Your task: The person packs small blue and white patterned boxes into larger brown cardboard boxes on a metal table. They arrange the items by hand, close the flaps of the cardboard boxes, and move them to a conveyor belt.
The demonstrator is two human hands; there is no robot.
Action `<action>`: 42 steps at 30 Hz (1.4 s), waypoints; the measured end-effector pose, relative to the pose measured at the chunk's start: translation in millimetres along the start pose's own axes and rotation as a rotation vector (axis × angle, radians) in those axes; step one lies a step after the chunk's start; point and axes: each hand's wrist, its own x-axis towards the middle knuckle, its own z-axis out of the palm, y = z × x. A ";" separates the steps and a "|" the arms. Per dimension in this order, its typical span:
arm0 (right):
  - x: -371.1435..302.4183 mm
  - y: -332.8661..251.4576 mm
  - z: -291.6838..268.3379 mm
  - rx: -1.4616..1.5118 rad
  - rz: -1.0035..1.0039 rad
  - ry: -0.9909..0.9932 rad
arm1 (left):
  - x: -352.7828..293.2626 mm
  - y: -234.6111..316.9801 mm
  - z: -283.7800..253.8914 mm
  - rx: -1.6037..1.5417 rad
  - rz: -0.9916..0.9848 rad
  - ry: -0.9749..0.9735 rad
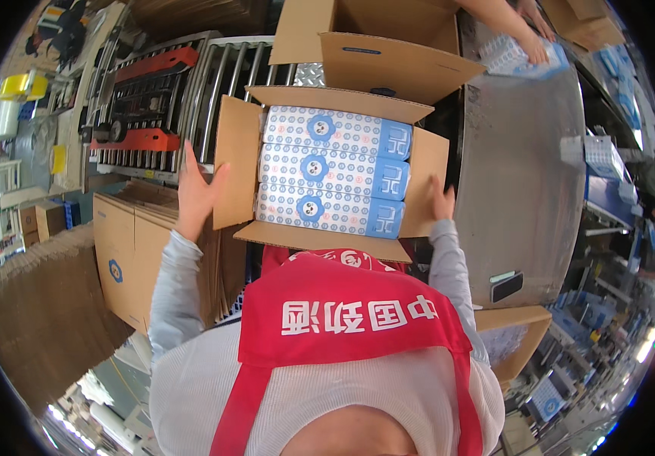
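Observation:
In front of me a cardboard box (pixel 331 242) stands with its flaps folded outward. Inside lie three rows of white-and-blue wrapped packs (pixel 320 168), which look like tissue packs and are printed with a cartoon face. My left hand (pixel 200 194) is beside the left flap (pixel 235 163), thumb and fingers apart, its thumb at the flap's edge. At the outer edge of the right flap (pixel 428 186) is my right hand (pixel 442 201), with thumb and a finger spread. Some of its fingers are hidden. Neither hand visibly holds anything.
Another open carton (pixel 400 64) stands just beyond. A roller conveyor (pixel 229 72) with red bars runs at the far left. Flattened cartons (pixel 134 243) lean nearby. On the metal table (pixel 521 175) lie a phone (pixel 506 286) and, far off, a co-worker's hand (pixel 533 50) on a blue-white pack (pixel 510 57).

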 end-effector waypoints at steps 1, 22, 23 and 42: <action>0.8 -11.2 -22.9 -0.074 -0.089 -0.090 | -7.5 -15.2 4.7 -0.089 -0.074 -0.216; -72.0 -309.2 -23.8 -0.163 -1.455 0.298 | 24.4 -3.6 123.7 -0.436 0.164 -0.113; -46.2 -282.4 -6.6 -0.191 -1.391 0.039 | 30.2 -7.5 127.6 -0.464 0.264 -0.015; -248.9 -312.6 253.9 0.968 0.199 -0.530 | 217.2 -179.1 -10.9 0.176 0.521 0.449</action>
